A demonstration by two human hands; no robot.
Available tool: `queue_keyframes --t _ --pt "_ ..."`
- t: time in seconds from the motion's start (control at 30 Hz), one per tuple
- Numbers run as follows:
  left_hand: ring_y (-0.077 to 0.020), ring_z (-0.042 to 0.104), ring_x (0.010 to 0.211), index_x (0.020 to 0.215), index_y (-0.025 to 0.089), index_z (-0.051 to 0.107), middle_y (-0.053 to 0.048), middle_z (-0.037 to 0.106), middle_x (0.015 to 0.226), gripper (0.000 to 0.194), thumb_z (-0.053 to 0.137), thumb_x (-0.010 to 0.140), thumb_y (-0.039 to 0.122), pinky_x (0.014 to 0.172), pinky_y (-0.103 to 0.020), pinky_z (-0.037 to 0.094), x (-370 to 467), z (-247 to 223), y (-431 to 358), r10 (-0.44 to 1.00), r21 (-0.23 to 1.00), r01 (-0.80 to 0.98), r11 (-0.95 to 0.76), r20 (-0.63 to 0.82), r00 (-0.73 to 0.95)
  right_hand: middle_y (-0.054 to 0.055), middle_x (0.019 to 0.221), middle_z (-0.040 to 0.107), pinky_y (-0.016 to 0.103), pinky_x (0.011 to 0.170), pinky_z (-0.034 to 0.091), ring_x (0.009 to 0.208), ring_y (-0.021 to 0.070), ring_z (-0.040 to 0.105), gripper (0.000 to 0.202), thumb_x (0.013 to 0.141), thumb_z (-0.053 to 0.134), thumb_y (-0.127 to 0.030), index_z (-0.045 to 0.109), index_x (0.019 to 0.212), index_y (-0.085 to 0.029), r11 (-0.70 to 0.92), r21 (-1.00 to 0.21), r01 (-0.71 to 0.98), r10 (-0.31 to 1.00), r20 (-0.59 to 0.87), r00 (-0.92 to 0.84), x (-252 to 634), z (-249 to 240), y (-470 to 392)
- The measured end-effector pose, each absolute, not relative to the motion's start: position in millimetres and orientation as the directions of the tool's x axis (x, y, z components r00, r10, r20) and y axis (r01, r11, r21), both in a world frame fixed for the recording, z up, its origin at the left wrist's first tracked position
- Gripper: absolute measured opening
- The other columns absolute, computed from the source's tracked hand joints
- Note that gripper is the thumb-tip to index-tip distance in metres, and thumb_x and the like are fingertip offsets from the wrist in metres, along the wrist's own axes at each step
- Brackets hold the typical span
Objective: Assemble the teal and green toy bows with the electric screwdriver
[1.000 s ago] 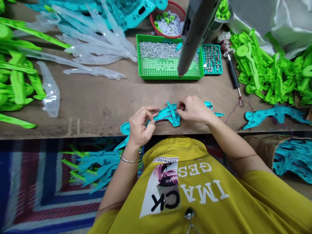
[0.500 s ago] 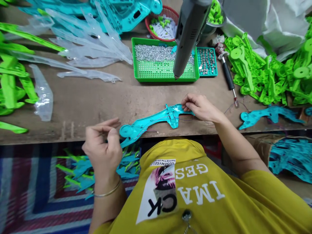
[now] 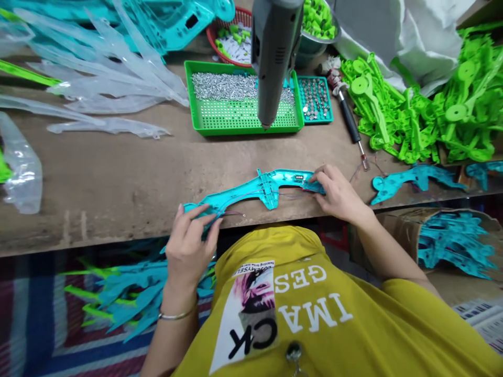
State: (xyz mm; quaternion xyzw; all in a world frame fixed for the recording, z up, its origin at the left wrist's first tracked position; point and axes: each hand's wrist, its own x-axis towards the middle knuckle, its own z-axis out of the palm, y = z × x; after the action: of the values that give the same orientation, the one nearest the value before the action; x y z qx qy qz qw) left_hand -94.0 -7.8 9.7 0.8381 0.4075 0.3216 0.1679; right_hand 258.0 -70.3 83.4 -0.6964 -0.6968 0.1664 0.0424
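A long curved blue plastic part [image 3: 243, 193] lies near the table's front edge, with thin wires running along it. My left hand [image 3: 193, 235] has its fingers on the part's rounded left end, which they partly cover. At the other end, the fingers and thumb of my right hand [image 3: 334, 191] grip the tip. A small metallic piece [image 3: 299, 177] sits in the part just left of that hand. Loose wire shows below the part's right half.
A gray power driver [image 3: 271, 68] hangs over a green tray [image 3: 245, 132] of screws. Beside it stand a small teal tray [image 3: 330, 99] and a screwdriver [image 3: 349, 118]. Green parts [image 3: 408, 110] heap at right; translucent parts [image 3: 106, 84] lie at left. Another blue part [image 3: 416, 180] rests at right.
My left hand has come onto the blue part's left end. My right hand has moved slightly toward its right tip, uncovering the metallic piece. The view has shifted right.
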Motion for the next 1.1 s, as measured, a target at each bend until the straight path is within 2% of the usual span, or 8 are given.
queue_keyframes --t 0.17,0.3,0.47,0.57,0.7,0.87,0.97,1.1 --pt "-0.0242 0.073 0.103 0.095 0.025 0.063 -0.006 0.074 0.103 0.010 0.067 0.092 0.017 0.119 -0.060 0.045 -85.1 16.2 -4.2 0.800 0.561 0.572 -0.598 0.379 0.465 0.016 0.112 0.063 0.044 0.095 0.051 0.108 0.0296 0.061 0.014 0.091 0.052 -0.014 0.065 0.094 -0.018 -0.011 -0.360 0.933 0.995 -0.095 -0.025 261.3 87.1 -72.3" --pt "-0.0233 0.074 0.100 0.098 0.024 0.061 -0.005 0.074 0.098 0.006 0.064 0.095 0.020 0.116 -0.056 0.047 -80.5 14.4 -3.5 0.837 0.605 0.581 -0.545 0.351 0.419 0.010 0.094 0.070 0.038 0.083 0.055 0.089 0.0234 0.068 0.012 0.095 0.055 -0.022 0.067 0.098 -0.019 -0.043 -0.481 0.876 0.998 0.018 0.059 249.6 93.1 -67.5" --pt "-0.0236 0.075 0.088 0.098 0.025 0.065 -0.003 0.073 0.089 0.007 0.068 0.094 0.030 0.084 -0.037 0.060 -82.8 16.9 -1.1 0.907 0.597 0.697 -0.396 0.371 0.198 0.004 0.090 0.075 0.031 0.073 0.058 0.078 0.0174 0.070 0.021 0.092 0.064 -0.035 0.066 0.107 -0.021 -0.095 -0.692 0.716 0.970 0.096 0.221 233.5 68.8 -45.8" --pt "-0.0221 0.074 0.083 0.096 0.026 0.068 -0.002 0.074 0.089 0.009 0.069 0.093 0.034 0.077 -0.035 0.058 -91.0 22.8 1.2 0.914 0.589 0.742 -0.319 0.397 0.077 0.005 0.089 0.076 0.033 0.074 0.057 0.080 0.0186 0.070 0.016 0.092 0.063 -0.036 0.069 0.093 -0.022 -0.063 -0.672 0.738 0.973 0.124 0.196 232.2 54.5 -36.3" --pt "-0.0214 0.072 0.082 0.094 0.025 0.067 -0.002 0.073 0.089 0.014 0.072 0.091 0.038 0.076 -0.036 0.057 -106.1 25.6 4.1 0.910 0.656 0.740 -0.148 0.383 -0.157 0.007 0.089 0.076 0.035 0.075 0.056 0.078 0.0195 0.069 0.019 0.093 0.062 -0.040 0.069 0.091 -0.022 -0.041 -0.674 0.738 0.962 0.174 0.212 234.9 48.6 -35.1" --pt "-0.0156 0.070 0.070 0.093 0.024 0.057 0.003 0.066 0.080 0.021 0.068 0.092 0.042 0.068 -0.031 0.057 -106.3 17.4 8.3 0.856 0.869 0.495 0.004 0.253 -0.451 0.008 0.090 0.075 0.038 0.077 0.055 0.080 0.0216 0.069 0.019 0.095 0.058 -0.038 0.069 0.092 -0.023 0.018 -0.635 0.772 0.970 0.199 0.141 236.3 46.7 -37.3" --pt "-0.0129 0.069 0.062 0.092 0.022 0.053 0.005 0.064 0.074 0.025 0.066 0.090 0.044 0.063 -0.027 0.057 -97.7 12.9 8.5 0.882 0.921 0.388 0.029 0.160 -0.444 0.009 0.090 0.075 0.041 0.080 0.056 0.083 0.0238 0.069 0.010 0.091 0.060 -0.029 0.068 0.091 -0.024 0.055 -0.565 0.823 0.967 0.234 0.096 245.2 43.9 -39.6" --pt "-0.0118 0.070 0.060 0.092 0.021 0.055 0.004 0.066 0.070 0.029 0.066 0.091 0.048 0.060 -0.023 0.056 -85.7 14.6 6.4 0.943 0.964 0.257 0.064 0.025 -0.331 0.010 0.088 0.073 0.044 0.080 0.056 0.085 0.0273 0.071 0.015 0.085 0.057 -0.017 0.070 0.089 -0.024 0.051 -0.471 0.881 0.955 0.282 0.095 263.4 53.5 -39.5"
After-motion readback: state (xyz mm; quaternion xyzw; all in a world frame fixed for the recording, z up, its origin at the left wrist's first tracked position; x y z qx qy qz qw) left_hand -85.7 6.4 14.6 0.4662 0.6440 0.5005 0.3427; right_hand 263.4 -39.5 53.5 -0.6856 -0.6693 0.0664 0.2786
